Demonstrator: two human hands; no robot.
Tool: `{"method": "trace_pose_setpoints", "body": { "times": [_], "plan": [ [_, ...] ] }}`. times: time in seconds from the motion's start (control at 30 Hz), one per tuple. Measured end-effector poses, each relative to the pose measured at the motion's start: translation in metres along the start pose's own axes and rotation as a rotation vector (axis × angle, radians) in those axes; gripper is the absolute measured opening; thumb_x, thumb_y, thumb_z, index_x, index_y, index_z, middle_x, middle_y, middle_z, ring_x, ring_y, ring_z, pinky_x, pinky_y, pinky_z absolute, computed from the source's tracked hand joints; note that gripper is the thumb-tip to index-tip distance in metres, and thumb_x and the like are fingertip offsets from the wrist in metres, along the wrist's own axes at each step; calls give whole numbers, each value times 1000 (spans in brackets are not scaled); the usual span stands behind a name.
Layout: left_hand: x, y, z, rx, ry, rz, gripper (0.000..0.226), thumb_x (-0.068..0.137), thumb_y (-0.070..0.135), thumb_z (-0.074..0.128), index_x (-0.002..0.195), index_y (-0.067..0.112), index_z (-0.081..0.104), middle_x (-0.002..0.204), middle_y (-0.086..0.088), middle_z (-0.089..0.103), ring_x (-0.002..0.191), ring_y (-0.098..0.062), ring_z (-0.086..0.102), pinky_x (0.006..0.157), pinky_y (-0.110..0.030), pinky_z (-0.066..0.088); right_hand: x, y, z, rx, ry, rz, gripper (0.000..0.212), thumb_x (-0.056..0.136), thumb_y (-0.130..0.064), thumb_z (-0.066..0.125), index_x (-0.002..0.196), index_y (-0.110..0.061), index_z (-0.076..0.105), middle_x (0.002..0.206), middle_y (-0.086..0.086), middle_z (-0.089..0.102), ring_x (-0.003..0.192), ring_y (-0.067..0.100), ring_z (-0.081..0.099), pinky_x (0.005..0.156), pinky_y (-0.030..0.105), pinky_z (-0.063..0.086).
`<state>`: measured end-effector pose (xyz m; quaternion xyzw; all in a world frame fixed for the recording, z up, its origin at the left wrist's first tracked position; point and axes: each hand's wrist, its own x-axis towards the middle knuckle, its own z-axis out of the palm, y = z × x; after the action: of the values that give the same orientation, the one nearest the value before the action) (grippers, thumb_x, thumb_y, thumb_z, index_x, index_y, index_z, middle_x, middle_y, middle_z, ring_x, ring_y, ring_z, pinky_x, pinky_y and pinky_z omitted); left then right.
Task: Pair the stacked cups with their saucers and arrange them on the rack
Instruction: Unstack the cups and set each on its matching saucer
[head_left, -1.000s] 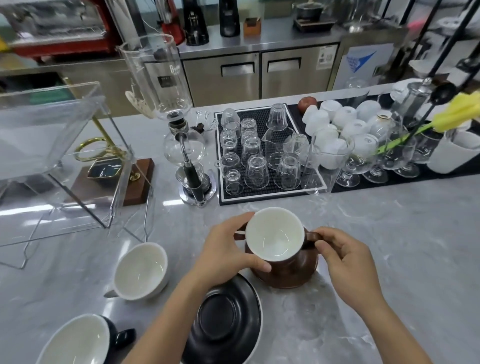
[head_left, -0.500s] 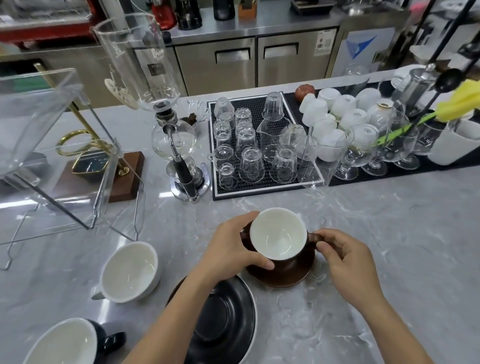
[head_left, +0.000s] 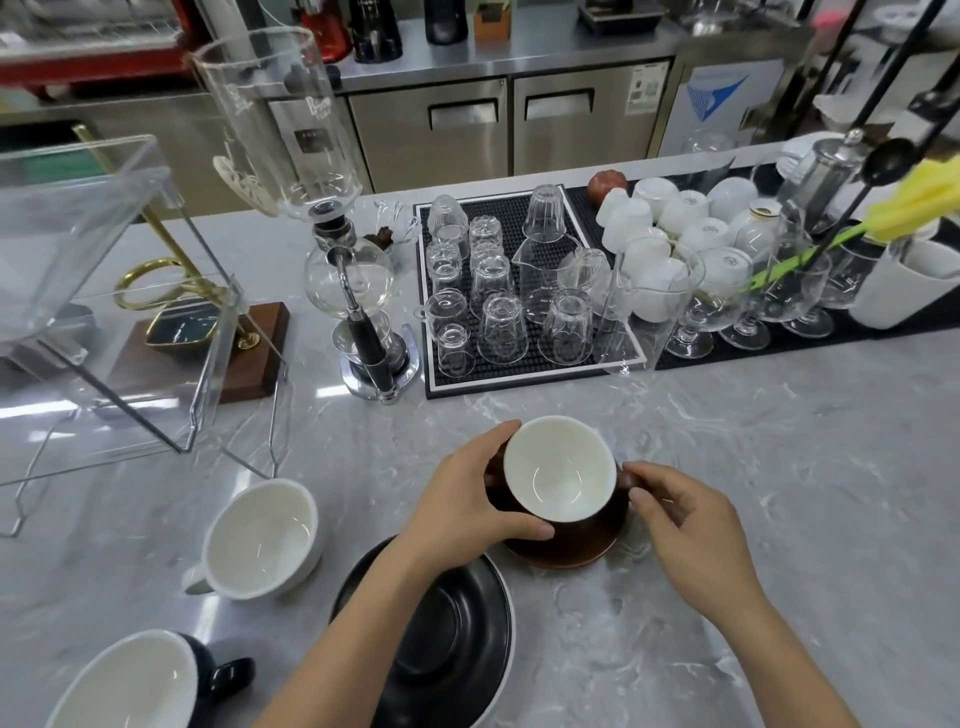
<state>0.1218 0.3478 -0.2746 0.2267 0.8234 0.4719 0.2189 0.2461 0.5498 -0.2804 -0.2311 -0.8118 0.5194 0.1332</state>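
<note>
A brown cup (head_left: 561, 470) with a white inside sits on a brown saucer (head_left: 571, 551) at the counter's middle. My left hand (head_left: 467, 499) wraps the cup's left side. My right hand (head_left: 680, 514) pinches the cup's handle on the right. A black saucer (head_left: 452, 634) lies just in front, partly under my left forearm. A white cup (head_left: 260, 538) stands to the left. A black cup (head_left: 135, 680) with a white inside is at the bottom left. The clear rack (head_left: 104, 291) on wire legs stands at the far left.
A glass siphon brewer (head_left: 358, 291) stands behind the cups. A black mat (head_left: 524, 374) holds several upturned glasses. Further right are white cups (head_left: 670, 223), stemmed glasses and a white vase (head_left: 909, 286) with a yellow flower. A wooden block with a gold stand (head_left: 202, 338) sits behind the rack.
The brown cup has come down from a tilted, raised position onto the brown saucer. Both hands stay on it. The view has shifted slightly.
</note>
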Motion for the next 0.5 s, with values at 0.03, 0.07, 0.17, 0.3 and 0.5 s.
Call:
{"method": "trace_pose_setpoints", "body": {
  "times": [0.03,0.07,0.17,0.3,0.5],
  "plan": [
    [-3,0,0,-1,6,4,111,43,45,91,146,33,49,134,17,61,121,-4,57,102,-33,53,-2,-2,1,8,-1,5,46,92,-6,65,98,-52,64,97,-34,71,93,-7,68,76,10,50],
    [-6,-1,0,-5,12,10,110,45,45,91,146,34,48,133,21,60,119,0,57,101,-32,54,-3,-4,1,23,2,11,46,92,-7,66,98,-52,64,96,-31,72,92,-7,68,73,7,50],
    [-16,-4,-3,-27,47,22,106,49,42,91,145,33,48,130,25,57,113,2,59,97,-31,56,-10,-10,2,34,27,16,40,91,-10,68,99,-50,64,101,-18,73,92,0,69,77,12,51],
    [-35,-9,-13,-55,124,31,92,55,46,87,139,36,50,130,22,59,112,2,60,92,-23,54,-22,-25,5,-9,119,-35,33,90,-14,68,103,-44,63,109,-23,67,100,8,65,81,23,47],
    [-73,-8,-35,-130,225,22,48,76,47,76,121,39,65,119,25,67,107,1,65,85,-13,53,-45,-54,19,-36,192,-213,42,89,-4,67,100,-45,62,106,-31,65,97,-8,62,81,6,45]
  ]
}}
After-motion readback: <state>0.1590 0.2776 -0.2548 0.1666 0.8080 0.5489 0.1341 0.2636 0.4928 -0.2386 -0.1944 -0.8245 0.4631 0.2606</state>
